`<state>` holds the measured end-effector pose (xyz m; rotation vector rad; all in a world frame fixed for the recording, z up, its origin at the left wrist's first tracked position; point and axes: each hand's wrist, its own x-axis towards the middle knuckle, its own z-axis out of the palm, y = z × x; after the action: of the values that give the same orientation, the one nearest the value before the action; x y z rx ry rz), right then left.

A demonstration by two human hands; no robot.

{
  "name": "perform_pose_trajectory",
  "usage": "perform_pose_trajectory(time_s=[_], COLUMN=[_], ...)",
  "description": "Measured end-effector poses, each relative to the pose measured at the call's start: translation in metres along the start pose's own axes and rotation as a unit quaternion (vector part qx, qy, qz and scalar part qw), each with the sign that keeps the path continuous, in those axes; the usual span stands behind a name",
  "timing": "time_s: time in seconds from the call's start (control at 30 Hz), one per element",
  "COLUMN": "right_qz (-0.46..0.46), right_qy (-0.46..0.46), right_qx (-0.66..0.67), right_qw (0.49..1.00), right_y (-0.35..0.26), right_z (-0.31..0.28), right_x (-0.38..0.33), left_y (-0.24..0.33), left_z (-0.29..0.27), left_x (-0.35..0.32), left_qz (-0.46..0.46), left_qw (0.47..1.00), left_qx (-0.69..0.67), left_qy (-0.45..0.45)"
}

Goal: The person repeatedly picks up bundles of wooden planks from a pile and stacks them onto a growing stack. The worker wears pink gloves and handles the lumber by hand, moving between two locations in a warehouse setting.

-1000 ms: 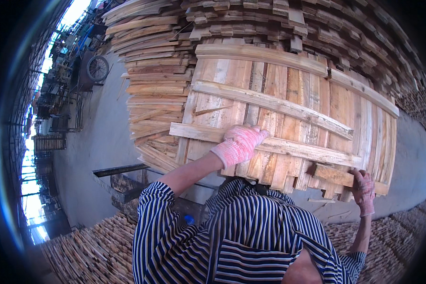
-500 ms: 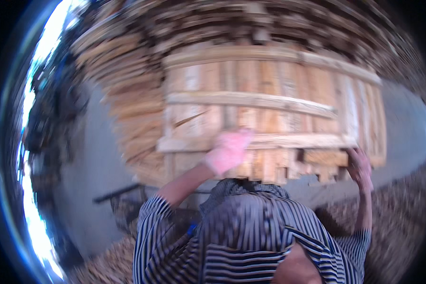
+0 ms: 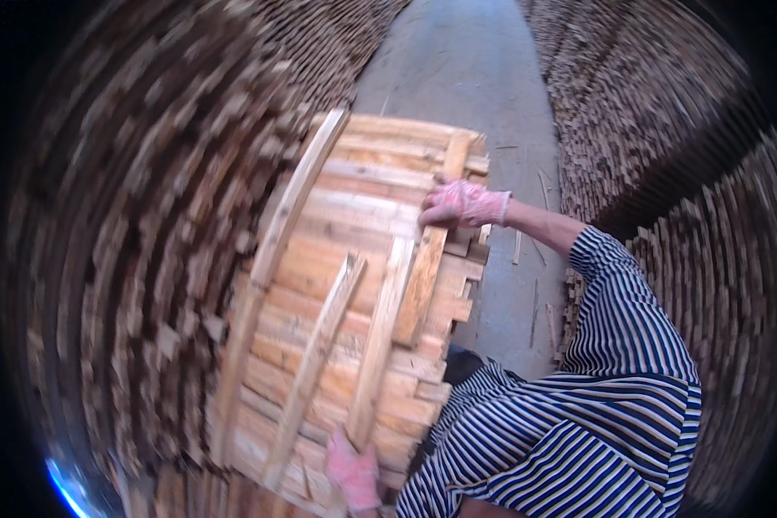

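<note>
- Fingers of the right hand point(image 3: 462, 204), in a pink glove, curl over a cross batten on the far edge of the wooden pallet panel point(image 3: 354, 293).
- Left hand point(image 3: 352, 470), gloved too, wraps the near end of another batten.
- Panel stands tilted between the striped-sleeved person and the stacked timber wall point(image 3: 129, 259) on the left.
- Risk, as I judge it: a thin batten could slip or pull loose, dropping the panel onto the concrete floor point(image 3: 483, 78).
</note>
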<state>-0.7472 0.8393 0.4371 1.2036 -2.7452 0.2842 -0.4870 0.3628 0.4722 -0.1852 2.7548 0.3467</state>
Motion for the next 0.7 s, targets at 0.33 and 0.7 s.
perform_pose_trajectory(time_s=[0.33, 0.7], right_qz=[0.07, 0.127], right_qy=[-0.058, -0.22], right_qx=[-0.042, 0.003], right_qw=[0.995, 0.967], right_y=[0.028, -0.01], right_z=[0.003, -0.047], right_x=[-0.001, 0.054], left_y=[-0.018, 0.01], left_z=[0.015, -0.001], left_x=[0.011, 0.006], left_qz=[-0.008, -0.047], left_qw=[0.999, 0.999], left_qx=[0.039, 0.027], left_qy=[0.018, -0.004])
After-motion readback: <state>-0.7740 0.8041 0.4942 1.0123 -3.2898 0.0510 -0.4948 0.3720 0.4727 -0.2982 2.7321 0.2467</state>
